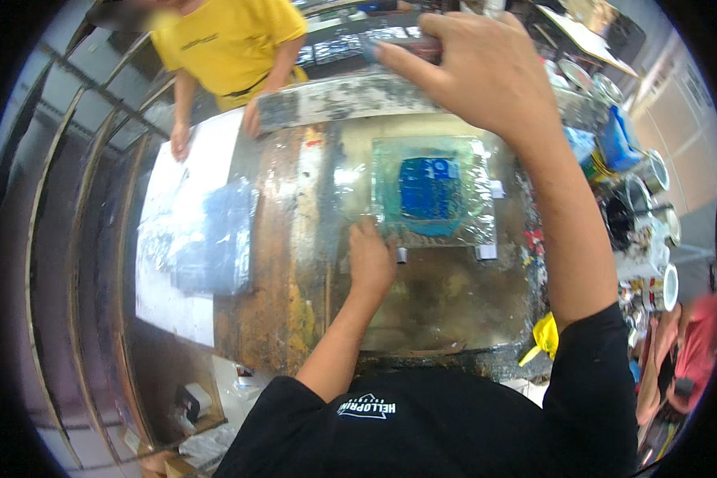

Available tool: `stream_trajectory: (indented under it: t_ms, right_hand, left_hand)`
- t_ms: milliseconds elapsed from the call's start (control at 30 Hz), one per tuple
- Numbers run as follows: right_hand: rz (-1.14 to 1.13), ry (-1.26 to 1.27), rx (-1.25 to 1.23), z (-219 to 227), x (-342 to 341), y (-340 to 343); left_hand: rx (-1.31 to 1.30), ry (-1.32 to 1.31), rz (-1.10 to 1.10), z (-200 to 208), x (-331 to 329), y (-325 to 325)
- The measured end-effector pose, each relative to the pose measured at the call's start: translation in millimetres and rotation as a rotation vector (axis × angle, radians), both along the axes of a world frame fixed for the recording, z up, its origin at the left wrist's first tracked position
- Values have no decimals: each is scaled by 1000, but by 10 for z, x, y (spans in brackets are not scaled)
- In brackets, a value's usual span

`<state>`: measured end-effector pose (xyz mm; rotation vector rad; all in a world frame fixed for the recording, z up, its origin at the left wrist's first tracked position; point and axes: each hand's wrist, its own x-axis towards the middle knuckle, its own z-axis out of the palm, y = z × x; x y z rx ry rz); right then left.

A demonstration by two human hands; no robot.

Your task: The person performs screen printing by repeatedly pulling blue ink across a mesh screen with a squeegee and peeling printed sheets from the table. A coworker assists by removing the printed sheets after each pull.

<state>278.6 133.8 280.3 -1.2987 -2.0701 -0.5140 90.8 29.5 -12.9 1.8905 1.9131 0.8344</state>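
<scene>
One plastic sheet (pixel 432 191) lies just ahead-right of the left fingers (pixel 364 231).

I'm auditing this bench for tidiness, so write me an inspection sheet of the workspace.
Surface: table stained and paint-marked.
Job's things: clear plastic sheet with a blue print on or beneath it; long stained bar beyond it; clear plastic stack on a white board at left.
Clutter: open cans and a blue plastic bag crowd the right side; crumpled yellow item at the near right corner.
Hands: left hand at the sheet's near left corner; right hand raised, its grasp unclear.
Cables: nothing seen.
Surroundings: co-worker in a yellow shirt across the table.
</scene>
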Motion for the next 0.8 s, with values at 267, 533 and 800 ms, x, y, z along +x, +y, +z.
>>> stream_trajectory:
  t_ms: [267,533,800]
  right_hand:
    - [0,34,18,-106,-6,-45]
    - [21,29,-58,94,-39,-4]
    - [7,14,-77,24,-13,28]
  left_hand:
    - [-21,-180,53,164,57,32]
    - [261,-413,6,863,-718,778]
    - [288,-205,273,947,-2537,1226]
